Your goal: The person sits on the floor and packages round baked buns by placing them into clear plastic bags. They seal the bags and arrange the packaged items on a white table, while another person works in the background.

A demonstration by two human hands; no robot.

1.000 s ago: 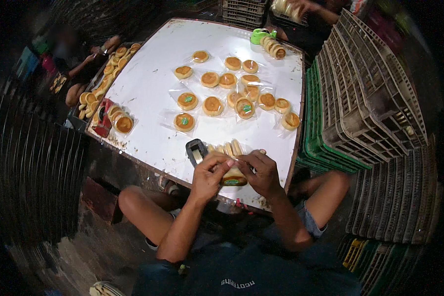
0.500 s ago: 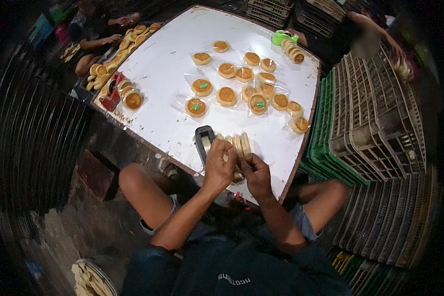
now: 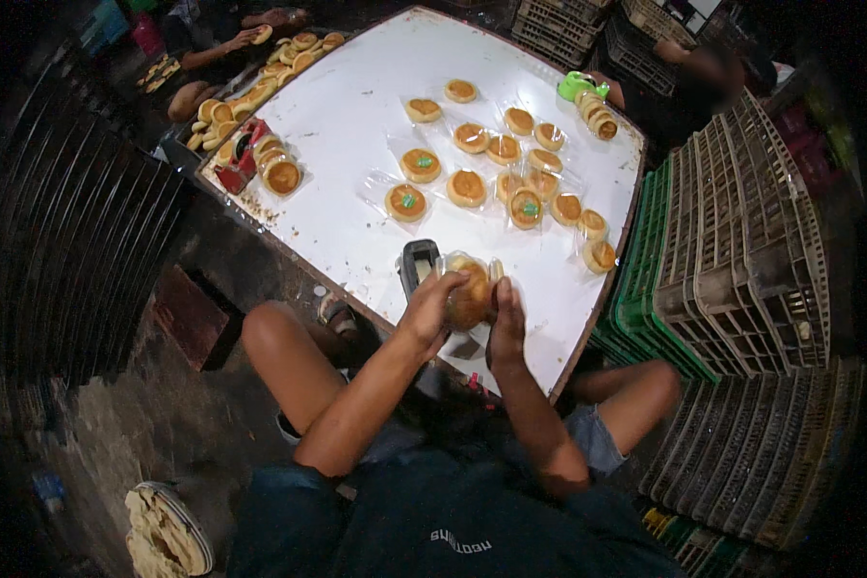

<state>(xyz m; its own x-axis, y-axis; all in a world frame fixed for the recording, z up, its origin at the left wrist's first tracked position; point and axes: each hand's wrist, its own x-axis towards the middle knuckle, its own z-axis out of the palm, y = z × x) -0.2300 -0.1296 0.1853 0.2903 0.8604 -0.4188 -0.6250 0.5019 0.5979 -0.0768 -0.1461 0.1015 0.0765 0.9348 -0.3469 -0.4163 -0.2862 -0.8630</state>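
Observation:
Between my hands is a clear-wrapped pack of round buns [image 3: 469, 301], held up at the near edge of the table with a browned bun face toward me. My left hand [image 3: 429, 316] grips its left side, thumb lying over the front. My right hand [image 3: 506, 326] presses against its right side with the fingers raised; their tips are partly hidden and a little blurred. Just beyond my left hand stands a black tape dispenser [image 3: 418, 260]. Farther up the white table [image 3: 332, 125], several round buns [image 3: 466, 189] lie in clear bags, some with green marks.
A red tape dispenser [image 3: 238, 166] and a wrapped row of buns [image 3: 281, 175] sit at the left edge. A green dispenser [image 3: 578, 85] is at the far right. Stacked crates [image 3: 732, 260] flank the right side. At far left a person's hand [image 3: 252, 39] holds a bun above piled buns.
The pack of buns has been lifted and turned, so a round face shows instead of the edges. My right hand has opened out flatter along its side. The whole view has shifted slightly.

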